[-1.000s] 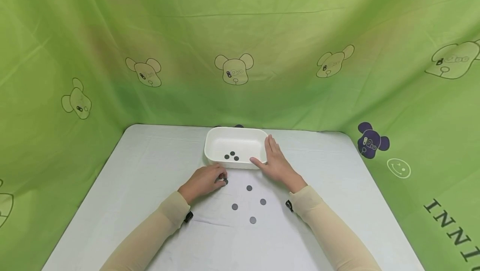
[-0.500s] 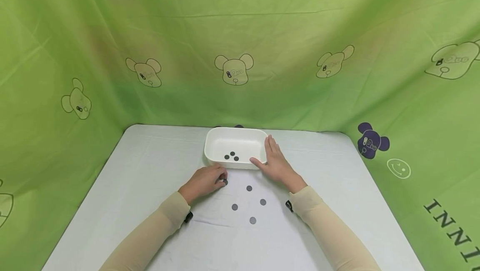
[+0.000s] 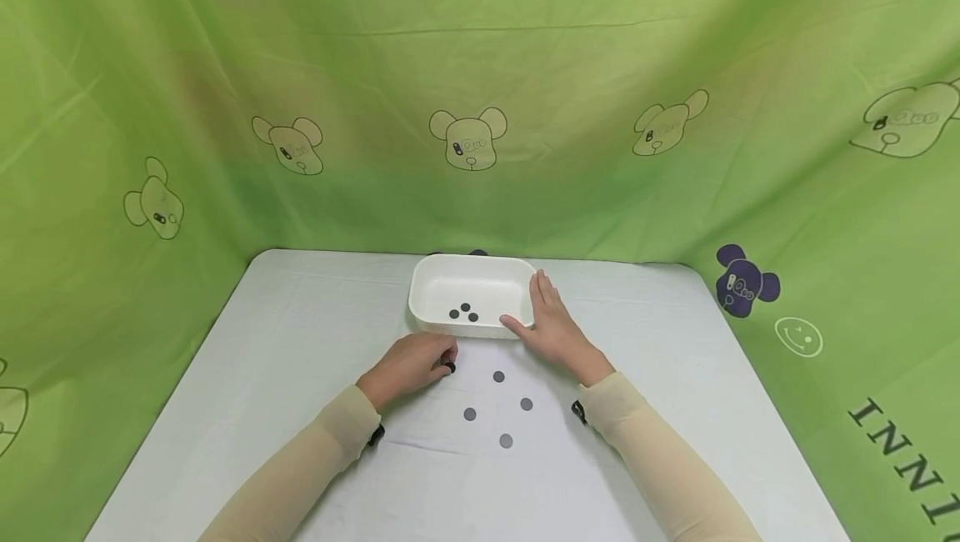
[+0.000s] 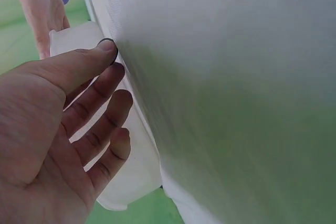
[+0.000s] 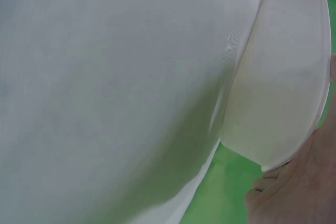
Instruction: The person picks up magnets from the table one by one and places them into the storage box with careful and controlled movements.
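Note:
My left hand [image 3: 412, 365] pinches a small dark round disc [image 3: 450, 367] between thumb and index finger, just in front of the white box. The left wrist view shows only the dark edge of that disc [image 4: 116, 54] behind the thumb; the other fingers are bent and hold nothing. My right hand [image 3: 557, 332] rests against the right end of the white rectangular box [image 3: 431, 328], fingers straight along its side and thumb at the front rim. Three dark discs [image 3: 466, 307] lie inside the box. In the right wrist view, part of the right hand [image 5: 299, 187] touches the box wall [image 5: 278, 82].
Several grey discs [image 3: 498, 377] lie scattered on the white-covered table [image 3: 315, 300] in front of the box, between the forearms. A green curtain [image 3: 375, 208] with printed bear heads hangs behind the table and along both sides.
The left fingers have shifted slightly, and the disc between them has tipped and come a little nearer to me. The right hand and the box have stayed in place.

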Motion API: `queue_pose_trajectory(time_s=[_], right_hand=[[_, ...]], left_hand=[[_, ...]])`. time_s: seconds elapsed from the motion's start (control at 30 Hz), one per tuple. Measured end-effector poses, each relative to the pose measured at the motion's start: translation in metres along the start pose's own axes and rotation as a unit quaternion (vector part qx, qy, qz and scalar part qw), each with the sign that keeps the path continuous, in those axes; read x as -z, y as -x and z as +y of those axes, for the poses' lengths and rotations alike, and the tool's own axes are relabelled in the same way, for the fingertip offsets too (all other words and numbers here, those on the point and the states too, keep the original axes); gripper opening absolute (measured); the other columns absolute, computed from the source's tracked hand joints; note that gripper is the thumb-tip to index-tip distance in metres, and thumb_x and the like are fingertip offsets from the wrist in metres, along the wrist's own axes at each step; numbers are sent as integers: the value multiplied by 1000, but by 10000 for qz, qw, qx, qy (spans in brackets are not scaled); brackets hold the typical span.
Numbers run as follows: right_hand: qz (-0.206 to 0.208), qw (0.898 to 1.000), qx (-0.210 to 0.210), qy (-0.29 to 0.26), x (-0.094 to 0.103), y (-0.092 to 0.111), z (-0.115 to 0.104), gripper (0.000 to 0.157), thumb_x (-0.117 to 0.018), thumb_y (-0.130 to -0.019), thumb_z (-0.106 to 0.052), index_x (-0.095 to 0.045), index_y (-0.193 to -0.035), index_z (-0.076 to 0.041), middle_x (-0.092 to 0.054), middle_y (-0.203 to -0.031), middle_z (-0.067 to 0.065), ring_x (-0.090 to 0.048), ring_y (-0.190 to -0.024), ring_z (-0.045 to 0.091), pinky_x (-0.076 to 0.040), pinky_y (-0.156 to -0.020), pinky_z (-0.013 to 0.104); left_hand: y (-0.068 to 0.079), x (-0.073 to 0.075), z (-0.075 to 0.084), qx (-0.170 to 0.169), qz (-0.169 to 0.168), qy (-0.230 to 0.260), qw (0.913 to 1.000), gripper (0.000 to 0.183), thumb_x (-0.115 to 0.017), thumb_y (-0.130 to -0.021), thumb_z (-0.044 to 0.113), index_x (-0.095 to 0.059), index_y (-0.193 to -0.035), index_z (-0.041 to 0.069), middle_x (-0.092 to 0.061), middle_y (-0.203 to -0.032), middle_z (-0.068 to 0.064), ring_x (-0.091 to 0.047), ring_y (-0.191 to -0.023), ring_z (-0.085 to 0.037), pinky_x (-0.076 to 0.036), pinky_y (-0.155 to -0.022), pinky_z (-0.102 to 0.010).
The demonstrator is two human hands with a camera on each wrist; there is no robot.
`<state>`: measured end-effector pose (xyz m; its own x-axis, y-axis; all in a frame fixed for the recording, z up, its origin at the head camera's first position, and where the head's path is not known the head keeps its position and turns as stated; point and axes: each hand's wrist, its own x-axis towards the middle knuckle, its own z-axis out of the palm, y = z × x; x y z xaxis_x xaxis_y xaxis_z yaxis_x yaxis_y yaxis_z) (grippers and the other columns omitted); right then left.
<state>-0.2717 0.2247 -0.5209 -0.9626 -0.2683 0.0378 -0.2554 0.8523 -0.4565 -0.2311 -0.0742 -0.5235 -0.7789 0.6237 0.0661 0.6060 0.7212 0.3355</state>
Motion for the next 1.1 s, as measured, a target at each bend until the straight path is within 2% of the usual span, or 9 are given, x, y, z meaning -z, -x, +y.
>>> queue_pose_trajectory(time_s=[0.3,0.47,0.67,0.83,0.93,1.1], right_hand=[[31,10000,-4,-20,0,0,1,117,-49,-102,-76,4,-169,4,11,-178,21,-1,-165,44,-10,-133,54],[-4,10000,-7,-13,-1,0,1,117,-48,-102,-77,5,-169,3,11,-178,21,-1,-165,44,-10,-134,53],[-22,10000,-12,-31,0,0,2,117,-48,-102,-77,5,-169,3,12,-178,20,2,-165,42,-9,-134,53],[-46,10000,-33,-40,0,-1,1,117,-48,-102,-77,6,-169,3,13,-178,19,4,-165,40,-8,-134,52],[-61,10000,-45,-52,0,-1,1,117,-49,-102,-76,6,-169,2,13,-178,19,4,-165,40,-8,-134,52],[-61,9999,-37,-93,1,0,-1,116,-50,-102,-75,6,-169,3,13,-178,20,5,-165,40,-8,-134,52]], left_hand=[[1,-2,1,-1,-117,338,9994,16,-79,-100,22,-63,-99,25,-61,-90,15,-57,-82,-6,-51,-75,-27],[3,-1,-1,136,-149,643,9977,14,-77,-102,22,-65,-101,29,-65,-93,16,-59,-84,-4,-53,-80,-28],[1,12,0,323,-21,1333,9906,13,-74,-103,19,-66,-103,29,-67,-97,17,-63,-90,-5,-55,-82,-30],[-4,22,1,315,99,1826,9826,11,-75,-103,15,-67,-106,22,-69,-97,13,-63,-90,-7,-56,-81,-29],[-7,25,0,337,135,2043,9782,8,-73,-104,15,-67,-107,20,-69,-98,11,-63,-89,-7,-56,-80,-28],[-13,29,-1,397,297,2279,9724,7,-73,-105,19,-68,-108,22,-71,-102,12,-65,-92,-8,-56,-83,-29]])
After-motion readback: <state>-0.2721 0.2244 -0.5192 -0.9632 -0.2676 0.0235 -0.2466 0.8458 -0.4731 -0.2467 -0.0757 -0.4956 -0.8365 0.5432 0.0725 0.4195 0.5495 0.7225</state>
